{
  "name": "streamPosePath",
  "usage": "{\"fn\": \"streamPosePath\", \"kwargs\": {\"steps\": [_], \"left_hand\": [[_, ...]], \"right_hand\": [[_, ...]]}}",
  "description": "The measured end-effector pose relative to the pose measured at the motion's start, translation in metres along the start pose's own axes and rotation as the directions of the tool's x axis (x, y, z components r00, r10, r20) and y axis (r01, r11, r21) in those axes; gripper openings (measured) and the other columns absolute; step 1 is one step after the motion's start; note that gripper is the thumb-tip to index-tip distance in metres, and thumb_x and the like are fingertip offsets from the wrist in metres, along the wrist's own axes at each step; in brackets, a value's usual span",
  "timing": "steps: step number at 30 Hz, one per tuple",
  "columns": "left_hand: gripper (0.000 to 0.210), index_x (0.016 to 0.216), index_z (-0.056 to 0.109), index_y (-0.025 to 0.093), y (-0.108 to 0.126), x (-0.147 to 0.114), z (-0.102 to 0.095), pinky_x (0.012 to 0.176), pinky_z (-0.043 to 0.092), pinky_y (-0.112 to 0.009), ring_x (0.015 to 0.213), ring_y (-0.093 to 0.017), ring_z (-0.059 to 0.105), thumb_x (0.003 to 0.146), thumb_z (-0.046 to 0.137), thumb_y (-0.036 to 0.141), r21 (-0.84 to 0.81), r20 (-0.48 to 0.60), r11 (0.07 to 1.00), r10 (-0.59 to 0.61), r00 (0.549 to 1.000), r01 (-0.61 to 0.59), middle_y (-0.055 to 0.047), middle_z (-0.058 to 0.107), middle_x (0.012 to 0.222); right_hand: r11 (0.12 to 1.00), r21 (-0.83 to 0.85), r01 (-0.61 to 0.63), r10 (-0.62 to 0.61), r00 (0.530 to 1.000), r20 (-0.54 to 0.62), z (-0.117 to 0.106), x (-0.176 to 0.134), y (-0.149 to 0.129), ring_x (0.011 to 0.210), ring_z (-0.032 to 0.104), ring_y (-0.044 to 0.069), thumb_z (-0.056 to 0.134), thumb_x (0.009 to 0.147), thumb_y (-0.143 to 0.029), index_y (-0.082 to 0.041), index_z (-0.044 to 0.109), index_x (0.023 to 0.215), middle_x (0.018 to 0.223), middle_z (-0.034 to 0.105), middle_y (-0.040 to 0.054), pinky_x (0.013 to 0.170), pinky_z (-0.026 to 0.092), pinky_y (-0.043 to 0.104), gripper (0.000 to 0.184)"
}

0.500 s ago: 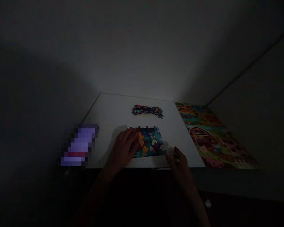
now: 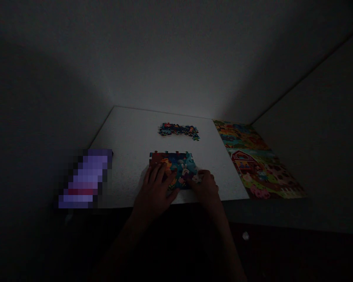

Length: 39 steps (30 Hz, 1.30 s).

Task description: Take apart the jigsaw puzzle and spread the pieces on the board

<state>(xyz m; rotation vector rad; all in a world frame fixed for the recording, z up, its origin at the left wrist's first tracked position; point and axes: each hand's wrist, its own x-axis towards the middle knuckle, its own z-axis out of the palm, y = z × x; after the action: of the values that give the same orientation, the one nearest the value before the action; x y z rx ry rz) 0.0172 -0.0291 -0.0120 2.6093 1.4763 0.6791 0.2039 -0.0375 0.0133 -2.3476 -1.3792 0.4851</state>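
A partly joined jigsaw puzzle (image 2: 178, 159) with a white rabbit and leafy pictures lies near the front edge of the white table. My left hand (image 2: 153, 187) rests on its lower left part, fingers stretched out and lying flat over the pieces. At the lower right corner, my right hand (image 2: 206, 186) touches the puzzle with thumb and fingertips apart. No loose piece shows between those fingers, though the dim light hides detail. Tabs stick up along the puzzle's top edge. Beyond it lies a heap of loose puzzle pieces (image 2: 179, 130).
On the right lie two colourful pictures, a farm scene (image 2: 257, 172) and an animal scene (image 2: 241, 134) behind it. A blurred purple rectangular item (image 2: 86, 176) is at the left edge of the white table (image 2: 123, 156). Walls stand behind and to the right.
My right hand has moved in from beside the puzzle onto its lower right corner. My left hand has slid lower on the puzzle. The camera view has shifted slightly.
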Motion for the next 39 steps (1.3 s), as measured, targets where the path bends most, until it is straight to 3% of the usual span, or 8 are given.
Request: {"fn": "streamPosePath", "kwargs": {"steps": [9, 17, 23, 30, 34, 39], "left_hand": [[0.045, 0.134, 0.058, 0.028, 0.003, 0.000, -0.003, 0.117, 0.027, -0.059, 0.141, -0.034, 0.037, 0.093, 0.052, 0.047, -0.033, 0.000, 0.999, -0.013, 1.000, 0.013, -0.012, 0.047, 0.149], [0.047, 0.133, 0.057, 0.031, 0.000, -0.003, -0.002, 0.117, 0.025, -0.061, 0.141, -0.033, 0.037, 0.090, 0.056, 0.050, -0.038, 0.003, 0.999, -0.013, 1.000, 0.014, -0.009, 0.048, 0.149], [0.049, 0.134, 0.056, 0.031, 0.000, -0.004, -0.001, 0.117, 0.024, -0.063, 0.141, -0.033, 0.036, 0.091, 0.055, 0.052, -0.036, 0.008, 0.999, -0.002, 1.000, 0.002, -0.010, 0.047, 0.149], [0.049, 0.134, 0.056, 0.030, 0.000, -0.004, -0.002, 0.117, 0.025, -0.060, 0.142, -0.033, 0.036, 0.090, 0.056, 0.050, -0.057, 0.004, 0.998, -0.001, 1.000, 0.001, -0.010, 0.045, 0.151], [0.042, 0.130, 0.059, 0.029, 0.000, -0.003, -0.004, 0.118, 0.026, -0.059, 0.142, -0.032, 0.037, 0.092, 0.055, 0.046, -0.053, 0.013, 0.997, 0.051, 0.999, -0.050, -0.010, 0.047, 0.149], [0.035, 0.130, 0.059, 0.032, -0.001, -0.002, -0.006, 0.118, 0.026, -0.058, 0.141, -0.027, 0.040, 0.098, 0.047, 0.038, -0.067, 0.040, 0.986, 0.154, 0.987, -0.151, -0.006, 0.053, 0.145]], "right_hand": [[0.973, 0.224, 0.062, -0.070, 0.997, 0.029, -0.009, 0.001, 0.006, 0.075, 0.061, 0.023, 0.057, 0.076, -0.048, -0.022, 0.052, 0.083, 0.085, 0.065, 0.0081, 0.066, 0.045, 0.033, 0.027], [0.882, 0.469, 0.038, -0.126, 0.980, 0.157, -0.019, 0.000, 0.012, 0.060, 0.060, 0.020, 0.056, 0.076, -0.050, -0.016, 0.056, 0.108, 0.068, 0.066, 0.0025, 0.054, 0.042, 0.029, 0.047], [0.876, 0.480, 0.055, -0.172, 0.964, 0.204, -0.023, 0.005, 0.014, 0.085, 0.068, 0.023, 0.053, 0.077, -0.041, -0.016, 0.071, 0.098, 0.092, 0.075, 0.0088, 0.076, 0.050, 0.035, 0.037], [0.872, 0.487, 0.049, -0.219, 0.929, 0.298, -0.037, 0.009, 0.013, 0.103, 0.067, 0.026, 0.057, 0.078, -0.040, -0.019, 0.076, 0.103, 0.108, 0.076, 0.0079, 0.093, 0.048, 0.039, 0.038], [0.848, 0.529, 0.026, -0.221, 0.925, 0.310, -0.046, 0.010, 0.022, 0.093, 0.065, 0.022, 0.060, 0.079, -0.047, -0.019, 0.073, 0.112, 0.108, 0.074, 0.0074, 0.078, 0.049, 0.032, 0.045], [0.801, 0.598, 0.017, -0.168, 0.966, 0.198, -0.040, 0.041, 0.027, 0.057, 0.049, 0.012, 0.063, 0.077, -0.052, -0.016, 0.068, 0.115, 0.070, 0.065, -0.0005, 0.053, 0.035, 0.024, 0.053]]}}
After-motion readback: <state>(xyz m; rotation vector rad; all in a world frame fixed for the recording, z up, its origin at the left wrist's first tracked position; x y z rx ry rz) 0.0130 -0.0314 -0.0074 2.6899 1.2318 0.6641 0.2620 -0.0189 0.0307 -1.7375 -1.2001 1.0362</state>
